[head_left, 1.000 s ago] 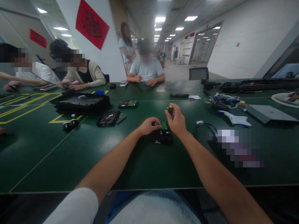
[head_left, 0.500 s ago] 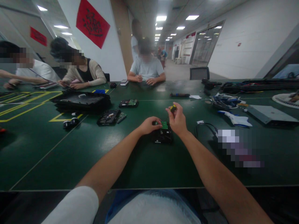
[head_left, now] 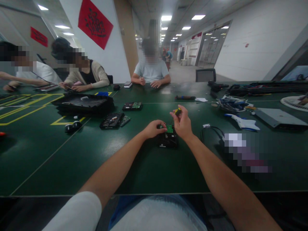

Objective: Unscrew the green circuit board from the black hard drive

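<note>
Hard drive (head_left: pixel 168 139) lies on the table (head_left: pixel 134 166) between the hands, green circuit board (head_left: pixel 169 129) still on it. Left hand (head_left: pixel 154 129) is curled on its near-left edge, steadying it. Right hand (head_left: pixel 183 123) is closed around a yellow-tipped screwdriver (head_left: pixel 178 111), held upright above the board. Board judged not yet removed; unscrewing seemingly underway.

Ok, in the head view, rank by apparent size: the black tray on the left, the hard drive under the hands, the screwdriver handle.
1. black tray
2. hard drive
3. screwdriver handle, mostly hidden in the right hand

The tray lies farther away, yet looks largest.
</note>
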`<act>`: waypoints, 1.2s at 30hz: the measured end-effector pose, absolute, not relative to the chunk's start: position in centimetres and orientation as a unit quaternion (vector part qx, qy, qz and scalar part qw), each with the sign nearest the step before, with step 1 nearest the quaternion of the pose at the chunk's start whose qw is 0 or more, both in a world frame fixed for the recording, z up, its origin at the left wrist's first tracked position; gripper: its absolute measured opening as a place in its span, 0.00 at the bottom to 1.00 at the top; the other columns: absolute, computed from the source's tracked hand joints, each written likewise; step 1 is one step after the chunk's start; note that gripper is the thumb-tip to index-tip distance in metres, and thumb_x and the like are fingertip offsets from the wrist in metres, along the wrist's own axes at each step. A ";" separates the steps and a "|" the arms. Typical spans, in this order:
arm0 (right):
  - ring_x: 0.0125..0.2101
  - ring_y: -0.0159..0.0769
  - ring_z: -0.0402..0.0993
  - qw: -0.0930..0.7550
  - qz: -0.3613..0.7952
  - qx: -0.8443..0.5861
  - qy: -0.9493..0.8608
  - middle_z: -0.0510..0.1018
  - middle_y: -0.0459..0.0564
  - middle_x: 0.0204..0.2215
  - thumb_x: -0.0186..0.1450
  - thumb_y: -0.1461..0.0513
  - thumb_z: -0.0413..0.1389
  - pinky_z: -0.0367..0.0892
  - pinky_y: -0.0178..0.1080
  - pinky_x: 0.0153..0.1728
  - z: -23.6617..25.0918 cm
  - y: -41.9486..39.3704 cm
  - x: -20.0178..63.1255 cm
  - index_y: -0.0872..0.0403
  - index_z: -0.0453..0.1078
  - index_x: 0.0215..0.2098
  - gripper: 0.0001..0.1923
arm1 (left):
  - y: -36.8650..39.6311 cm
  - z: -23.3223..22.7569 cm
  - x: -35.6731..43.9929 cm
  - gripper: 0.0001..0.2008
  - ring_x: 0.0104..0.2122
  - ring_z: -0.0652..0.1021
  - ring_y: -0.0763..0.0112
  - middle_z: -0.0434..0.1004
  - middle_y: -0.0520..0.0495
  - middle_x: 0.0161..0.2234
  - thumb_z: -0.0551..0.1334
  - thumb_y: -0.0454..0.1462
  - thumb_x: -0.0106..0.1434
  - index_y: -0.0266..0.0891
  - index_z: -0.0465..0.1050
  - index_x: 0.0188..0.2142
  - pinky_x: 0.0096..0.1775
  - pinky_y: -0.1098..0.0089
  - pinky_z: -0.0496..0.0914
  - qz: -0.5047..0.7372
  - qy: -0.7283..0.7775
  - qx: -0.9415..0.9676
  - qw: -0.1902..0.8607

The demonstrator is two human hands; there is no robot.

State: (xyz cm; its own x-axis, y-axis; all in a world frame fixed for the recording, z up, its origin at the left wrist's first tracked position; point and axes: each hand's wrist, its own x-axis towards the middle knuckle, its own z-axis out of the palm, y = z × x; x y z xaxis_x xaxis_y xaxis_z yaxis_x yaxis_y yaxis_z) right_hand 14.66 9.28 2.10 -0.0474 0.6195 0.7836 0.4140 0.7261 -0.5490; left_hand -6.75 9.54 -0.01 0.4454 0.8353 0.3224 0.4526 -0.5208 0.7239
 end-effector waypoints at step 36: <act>0.44 0.46 0.75 0.530 0.012 -0.376 -0.760 0.73 0.56 0.53 0.72 0.56 0.54 0.77 0.57 0.49 3.8 8.2 15.0 0.42 0.56 0.70 0.29 | 9.3 0.4 -6.6 0.10 0.49 0.79 0.60 0.81 0.46 0.48 0.70 0.43 0.62 0.41 0.80 0.39 0.57 0.58 0.69 0.336 0.399 0.806 0.279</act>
